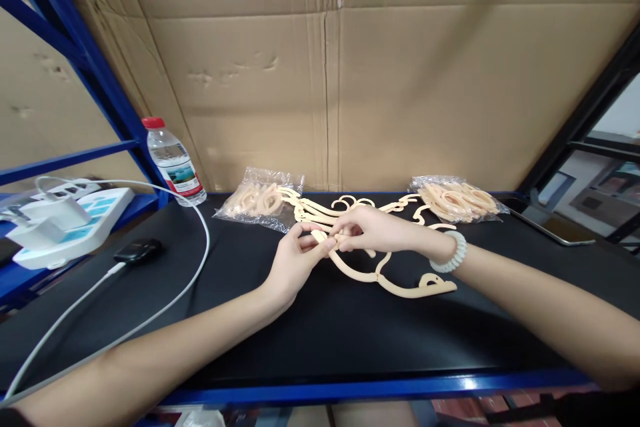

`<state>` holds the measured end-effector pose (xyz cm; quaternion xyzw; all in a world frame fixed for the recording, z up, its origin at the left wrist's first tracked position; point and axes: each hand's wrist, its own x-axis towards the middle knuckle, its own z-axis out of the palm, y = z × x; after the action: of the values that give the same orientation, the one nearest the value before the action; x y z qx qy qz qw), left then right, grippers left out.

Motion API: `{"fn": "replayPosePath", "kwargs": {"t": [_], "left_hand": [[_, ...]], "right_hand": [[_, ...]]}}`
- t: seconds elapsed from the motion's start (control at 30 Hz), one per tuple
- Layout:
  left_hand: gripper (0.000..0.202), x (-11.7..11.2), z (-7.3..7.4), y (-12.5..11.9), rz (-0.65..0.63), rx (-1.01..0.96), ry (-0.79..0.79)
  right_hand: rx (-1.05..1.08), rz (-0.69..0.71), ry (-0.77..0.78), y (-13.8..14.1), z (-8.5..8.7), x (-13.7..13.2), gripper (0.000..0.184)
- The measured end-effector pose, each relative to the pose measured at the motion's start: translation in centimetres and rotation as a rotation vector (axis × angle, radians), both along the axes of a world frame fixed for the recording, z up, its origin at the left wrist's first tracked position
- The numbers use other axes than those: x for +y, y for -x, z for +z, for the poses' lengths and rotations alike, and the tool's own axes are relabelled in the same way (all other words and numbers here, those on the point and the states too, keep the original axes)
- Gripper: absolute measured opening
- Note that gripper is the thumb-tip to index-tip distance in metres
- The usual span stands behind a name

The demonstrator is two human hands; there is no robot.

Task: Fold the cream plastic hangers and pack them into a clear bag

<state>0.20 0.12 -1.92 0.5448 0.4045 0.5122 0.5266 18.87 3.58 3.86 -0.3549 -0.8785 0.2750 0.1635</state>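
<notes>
Left hand (291, 261) and right hand (369, 227) pinch one end of a beige hanger (356, 274), each grip nearly closed; behind that hanger, loose hangers (319, 209) lie between two plastic bags (459, 200).

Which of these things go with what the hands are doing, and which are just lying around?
Part of the work, it seems:
beige curved piece, held by left hand and right hand
loose beige pieces behind
left bag and right bag of similar pieces

Apparently just lying around:
bottle
power strip
white cable
black device
</notes>
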Motion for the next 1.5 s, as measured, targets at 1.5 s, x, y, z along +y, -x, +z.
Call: {"fn": "replayPosePath", "kwargs": {"t": [1.5], "left_hand": [[0.036, 2.2, 1.4, 0.3, -0.071, 1.553, -0.593]], "right_hand": [[-0.593, -0.134, -0.948, 1.7, -2.6, -0.4, 0.02]]}}
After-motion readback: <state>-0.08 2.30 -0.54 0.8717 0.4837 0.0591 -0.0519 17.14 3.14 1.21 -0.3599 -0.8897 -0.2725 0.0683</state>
